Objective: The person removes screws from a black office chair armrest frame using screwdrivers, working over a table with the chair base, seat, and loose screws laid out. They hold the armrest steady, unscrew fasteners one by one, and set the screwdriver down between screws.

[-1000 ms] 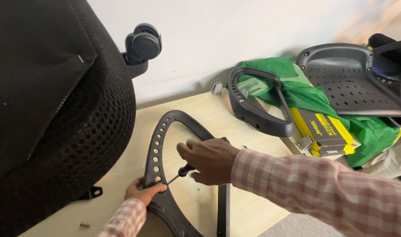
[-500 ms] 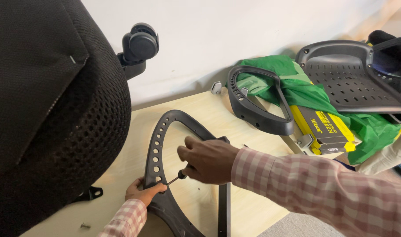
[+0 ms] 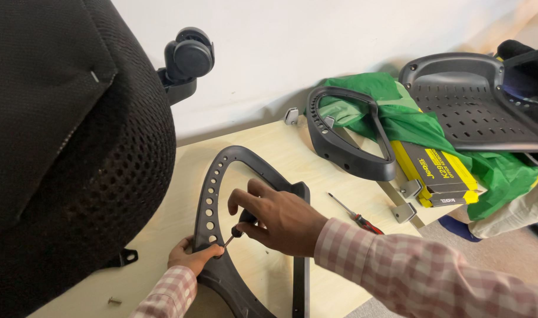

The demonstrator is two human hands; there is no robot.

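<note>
At the lower centre of the frame, the right hand [image 3: 278, 221] is gripping a small screwdriver [image 3: 238, 229] on the curved, perforated black plastic armrest frame [image 3: 213, 194], the left hand [image 3: 192, 256] is clasping its rim, while a second armrest [image 3: 345, 150] is lying unworked at the right.

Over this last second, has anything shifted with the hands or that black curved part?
Hardly anything. The right hand keeps its grip on the small screwdriver, tip at the black curved armrest frame; its fingers have shuffled a little, as if turning. The left hand still steadies the frame on the wooden board. The spare red-handled screwdriver, the second armrest and the mesh chair back lie as before.
</note>
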